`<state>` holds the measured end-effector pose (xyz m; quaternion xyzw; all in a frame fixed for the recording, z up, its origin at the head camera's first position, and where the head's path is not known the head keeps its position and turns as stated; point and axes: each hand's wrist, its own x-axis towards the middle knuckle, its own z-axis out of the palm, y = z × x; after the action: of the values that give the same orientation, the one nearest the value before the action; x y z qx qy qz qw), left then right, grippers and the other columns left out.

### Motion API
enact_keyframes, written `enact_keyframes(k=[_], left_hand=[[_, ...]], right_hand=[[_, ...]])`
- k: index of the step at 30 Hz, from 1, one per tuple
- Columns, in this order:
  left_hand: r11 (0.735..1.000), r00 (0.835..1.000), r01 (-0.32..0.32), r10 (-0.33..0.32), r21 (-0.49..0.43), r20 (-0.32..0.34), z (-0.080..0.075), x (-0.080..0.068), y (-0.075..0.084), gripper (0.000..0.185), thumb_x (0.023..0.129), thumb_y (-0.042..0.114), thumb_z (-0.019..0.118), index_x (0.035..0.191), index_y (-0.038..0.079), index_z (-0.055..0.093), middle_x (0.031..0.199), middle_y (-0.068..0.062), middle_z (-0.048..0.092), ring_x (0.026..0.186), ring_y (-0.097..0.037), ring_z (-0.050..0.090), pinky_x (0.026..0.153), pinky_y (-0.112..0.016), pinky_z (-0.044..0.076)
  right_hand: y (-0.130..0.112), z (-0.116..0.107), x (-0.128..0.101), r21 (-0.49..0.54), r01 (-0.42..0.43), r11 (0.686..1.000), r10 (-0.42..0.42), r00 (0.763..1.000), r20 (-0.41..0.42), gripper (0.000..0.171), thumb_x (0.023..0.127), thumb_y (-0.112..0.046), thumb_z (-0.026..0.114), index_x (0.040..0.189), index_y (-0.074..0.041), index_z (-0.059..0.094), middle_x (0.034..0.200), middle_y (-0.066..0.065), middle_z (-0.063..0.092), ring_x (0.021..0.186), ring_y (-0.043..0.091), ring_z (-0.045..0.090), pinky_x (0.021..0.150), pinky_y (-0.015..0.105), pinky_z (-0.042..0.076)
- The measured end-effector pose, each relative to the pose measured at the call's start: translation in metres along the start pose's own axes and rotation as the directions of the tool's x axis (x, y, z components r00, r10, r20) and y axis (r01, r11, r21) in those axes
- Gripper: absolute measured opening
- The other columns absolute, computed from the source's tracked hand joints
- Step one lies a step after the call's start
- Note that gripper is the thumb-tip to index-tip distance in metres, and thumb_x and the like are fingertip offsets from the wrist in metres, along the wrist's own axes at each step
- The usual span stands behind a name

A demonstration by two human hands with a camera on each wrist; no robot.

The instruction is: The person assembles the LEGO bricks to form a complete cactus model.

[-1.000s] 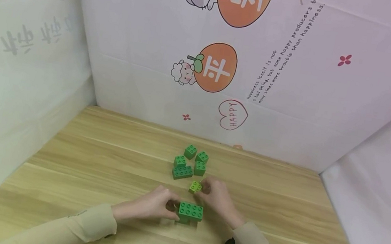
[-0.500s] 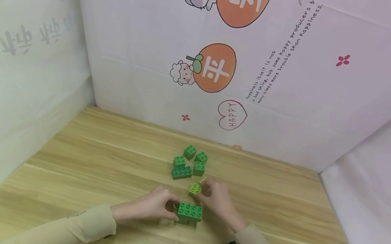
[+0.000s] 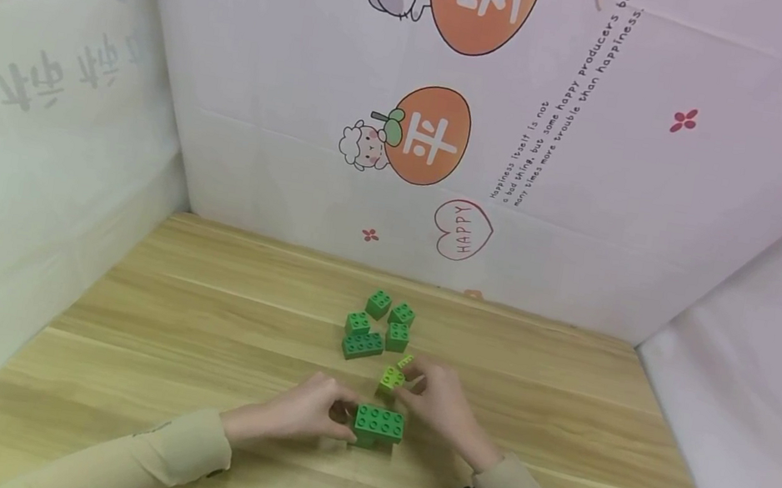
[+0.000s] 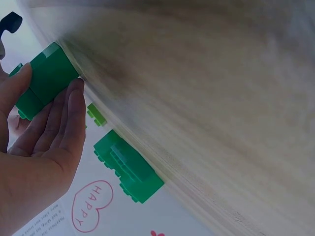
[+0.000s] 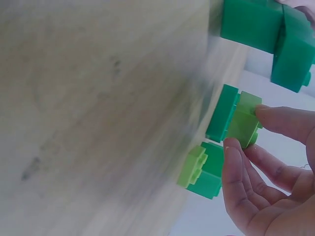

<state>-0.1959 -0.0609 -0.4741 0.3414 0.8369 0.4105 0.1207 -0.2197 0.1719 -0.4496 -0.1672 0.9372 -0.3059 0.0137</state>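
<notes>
Left hand (image 3: 293, 413) grips the dark green brick stack (image 3: 379, 425) mid-table (image 3: 196, 333), toward the near edge. Right hand (image 3: 439, 399) pinches a light green brick (image 3: 390, 379); loose green bricks (image 3: 377, 328) sit toward the far edge.

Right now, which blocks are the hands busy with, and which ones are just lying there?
In hand:
- big dark green block, held by the left hand
- small light green block, pinched in the right hand fingers

Lying about:
- cluster of dark green blocks farther back on the wooden table
</notes>
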Motion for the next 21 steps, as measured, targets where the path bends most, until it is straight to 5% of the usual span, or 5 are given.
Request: enact_keyframes(k=[21], left_hand=[[1.000, 1.000, 0.023, -0.023, -0.014, 0.004, -0.001, 0.000, 0.001, 0.029, 0.081, 0.013, 0.080, 0.108, 0.003, 0.073, 0.101, -0.010, 0.077, 0.084, -0.005, 0.071, 0.072, -0.008, 0.054]], right_hand=[[-0.020, -0.018, -0.015, 0.003, 0.114, 0.993, -0.114, 0.993, -0.035, 0.022, 0.082, -0.010, 0.078, 0.100, -0.005, 0.068, 0.100, 0.013, 0.074, 0.073, 0.016, 0.070, 0.063, 0.013, 0.055]])
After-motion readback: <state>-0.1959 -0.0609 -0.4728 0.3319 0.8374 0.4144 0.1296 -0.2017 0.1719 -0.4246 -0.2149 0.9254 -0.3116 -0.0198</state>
